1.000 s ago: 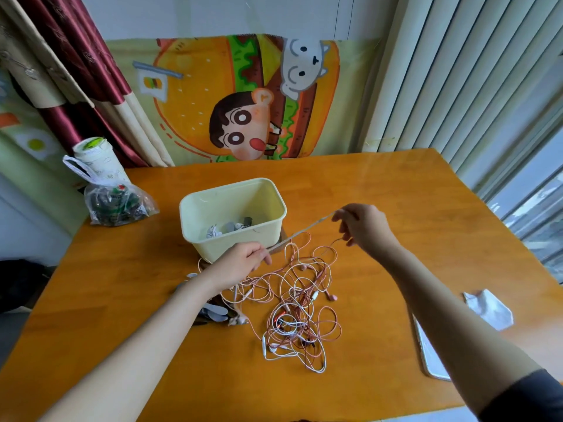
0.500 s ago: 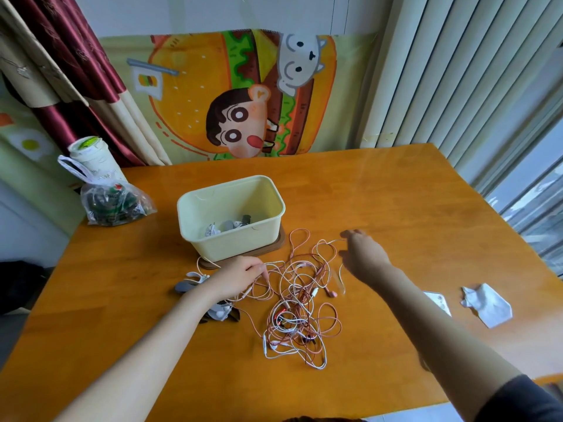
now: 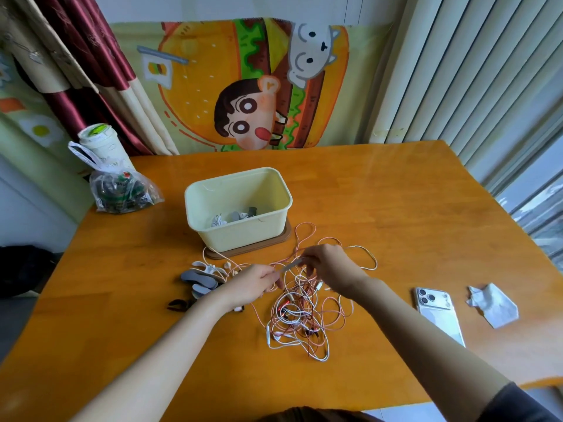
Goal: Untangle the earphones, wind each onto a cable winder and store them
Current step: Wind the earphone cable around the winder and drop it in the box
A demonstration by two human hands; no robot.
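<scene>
A tangle of pink, white and red earphone cables (image 3: 300,315) lies on the wooden table (image 3: 396,214) in front of a pale yellow box (image 3: 240,208). My left hand (image 3: 251,286) and my right hand (image 3: 327,268) meet over the tangle's far edge, both pinching the same thin grey-white cable piece between them. Grey and white cable winders (image 3: 199,278) lie just left of my left hand. Wound earphones sit inside the box.
A phone (image 3: 438,312) and a crumpled tissue (image 3: 492,304) lie at the right. A clear bag with dark items (image 3: 122,190) and a white cup (image 3: 102,146) stand at the far left corner. A black clip (image 3: 178,304) lies near the winders.
My right hand came back left from the stretched-out cable and now meets my left hand over the tangle. The cable loops have fallen slack on the table.
</scene>
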